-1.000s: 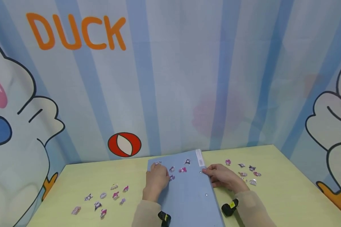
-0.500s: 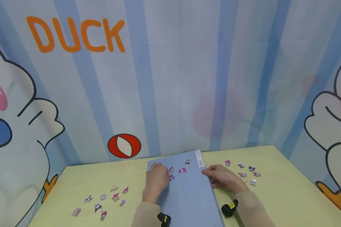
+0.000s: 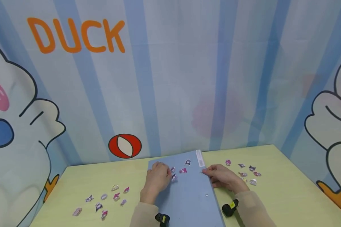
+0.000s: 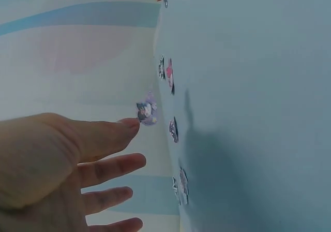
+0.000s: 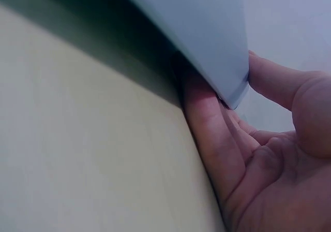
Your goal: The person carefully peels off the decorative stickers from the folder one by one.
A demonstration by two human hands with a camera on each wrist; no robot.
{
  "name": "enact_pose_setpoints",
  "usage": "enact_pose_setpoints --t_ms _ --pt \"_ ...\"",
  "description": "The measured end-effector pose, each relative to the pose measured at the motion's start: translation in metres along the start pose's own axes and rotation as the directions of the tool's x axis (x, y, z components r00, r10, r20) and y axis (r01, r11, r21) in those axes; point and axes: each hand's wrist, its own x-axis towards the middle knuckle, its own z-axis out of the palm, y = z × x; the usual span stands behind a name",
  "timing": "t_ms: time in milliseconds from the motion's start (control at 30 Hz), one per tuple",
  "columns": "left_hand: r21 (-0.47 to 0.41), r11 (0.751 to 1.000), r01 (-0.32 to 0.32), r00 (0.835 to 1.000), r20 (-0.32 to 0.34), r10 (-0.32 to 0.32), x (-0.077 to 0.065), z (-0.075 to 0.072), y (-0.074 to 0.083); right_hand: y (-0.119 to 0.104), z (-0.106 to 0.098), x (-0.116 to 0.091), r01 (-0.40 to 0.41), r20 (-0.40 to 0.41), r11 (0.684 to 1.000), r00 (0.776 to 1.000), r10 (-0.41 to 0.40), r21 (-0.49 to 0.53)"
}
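A light blue folder (image 3: pixel 187 198) with a white barcode label and small round studs lies at the middle front, its right edge raised off the table. My left hand (image 3: pixel 156 179) is over its upper left part. Between thumb and a hidden finger it pinches a small purple cartoon sticker (image 4: pixel 147 111), held off the surface while the other fingers spread. On the folder sit a dark sticker (image 3: pixel 187 162), a pink sticker (image 3: pixel 183 170) and a purple one (image 4: pixel 174 130); others lie beneath the left hand. My right hand (image 3: pixel 223 177) grips the right edge, thumb on top, fingers underneath.
Loose stickers (image 3: pixel 116 196) are scattered over the pale yellow table (image 3: pixel 59 195) left of the folder. A second group of stickers (image 3: pixel 252 168) lies beyond the right hand. A striped cloth backdrop (image 3: pixel 182 94) rises behind the table's far edge.
My left hand has shifted slightly, its fingertips and the pinched sticker moving a little to the right over the folder. The right hand keeps its hold on the folder's edge.
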Motion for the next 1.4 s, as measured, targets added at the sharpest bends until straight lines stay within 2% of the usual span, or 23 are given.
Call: enact_pose_setpoints --t_ms 200,433,567,733,967,1167,1267,1400 --pt "-0.017 1.000 -0.002 1.000 -0.025 0.002 -0.001 -0.009 -0.003 -0.001 0.000 -0.001 0.001 -0.003 1.000 1.000 -0.001 -0.008" --pt "-0.057 0.997 0.058 0.997 -0.040 -0.060 -0.003 -0.023 -0.018 -0.003 0.001 0.000 0.006 0.025 1.000 1.000 -0.006 -0.003" --pt "-0.075 0.991 0.111 0.993 -0.035 -0.114 -0.005 -0.033 -0.034 -0.003 0.000 0.000 0.003 0.030 1.000 1.000 -0.003 -0.002" --pt "-0.078 0.981 0.178 0.983 -0.031 -0.181 -0.008 -0.047 -0.060 -0.002 0.000 -0.001 0.001 0.021 1.000 1.000 0.000 -0.001" --pt "-0.042 0.970 0.239 0.971 -0.013 -0.240 -0.019 -0.059 -0.098 -0.001 0.001 -0.001 0.000 0.012 1.000 1.000 0.000 0.000" --pt "-0.016 0.953 0.301 0.953 0.033 -0.300 -0.025 -0.059 -0.116 0.002 0.003 0.000 0.008 0.015 1.000 1.000 -0.008 0.009" --pt "-0.028 0.942 0.335 0.941 0.067 -0.333 -0.024 -0.054 -0.116 0.002 0.002 0.000 0.015 0.007 1.000 1.000 -0.015 0.008" --pt "-0.009 0.941 0.339 0.936 0.107 -0.336 -0.022 -0.049 -0.112 0.001 -0.001 -0.001 0.013 0.008 1.000 1.000 -0.013 0.007"
